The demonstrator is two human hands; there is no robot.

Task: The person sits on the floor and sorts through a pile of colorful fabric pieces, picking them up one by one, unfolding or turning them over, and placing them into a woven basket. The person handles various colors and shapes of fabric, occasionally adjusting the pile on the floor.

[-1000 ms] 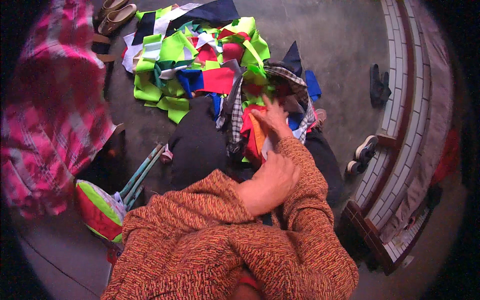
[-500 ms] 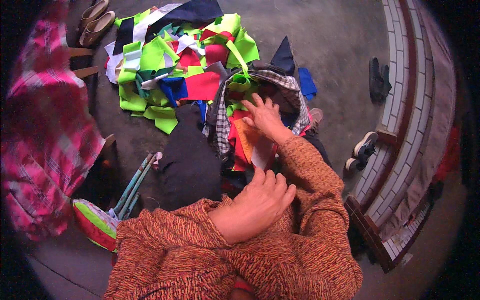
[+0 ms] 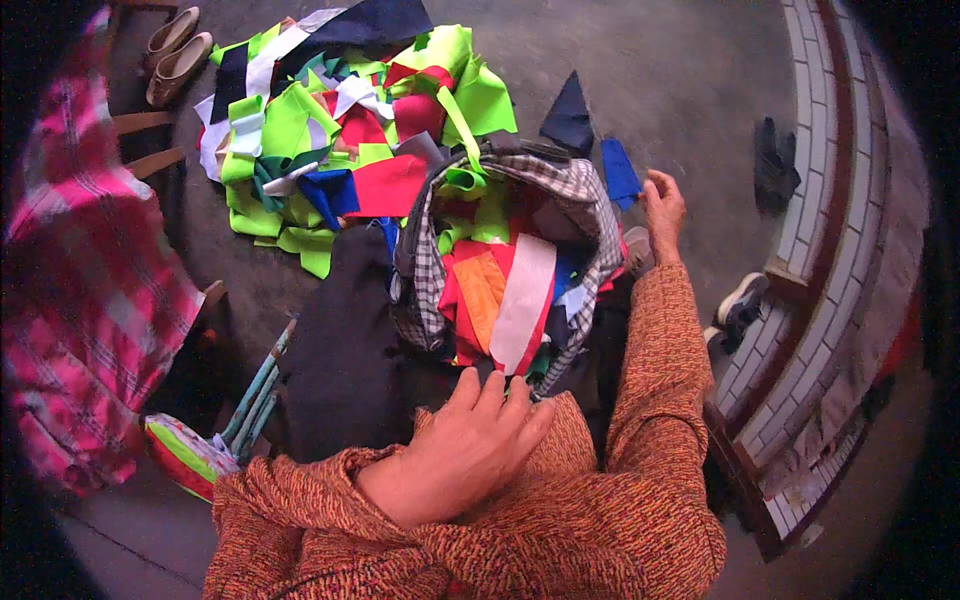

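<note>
A big heap of cloth scraps (image 3: 340,150), lime, red, blue, white and navy, lies spread on the concrete floor (image 3: 650,80), so most of the sorting looks undone as yet. Nearer the person a smaller lot of scraps (image 3: 500,290), red, orange and a pale pink strip, sits gathered in a checked cloth (image 3: 580,190) that wraps them like a sack; that part seems gathered already.

The left hand (image 3: 460,450) rests flat on the right sleeve just below the bundle, fingers (image 3: 490,395) lightly spread, holding nothing. The right hand (image 3: 663,210) reaches past the bundle's far edge toward a blue scrap (image 3: 620,170); whether its fingers pinch anything I cannot tell.

Around: a pink plaid cloth (image 3: 90,320) at left, a dark garment (image 3: 345,350) between heap and lap, a brick kerb (image 3: 830,230) at right, shoes (image 3: 175,50) top left.
</note>
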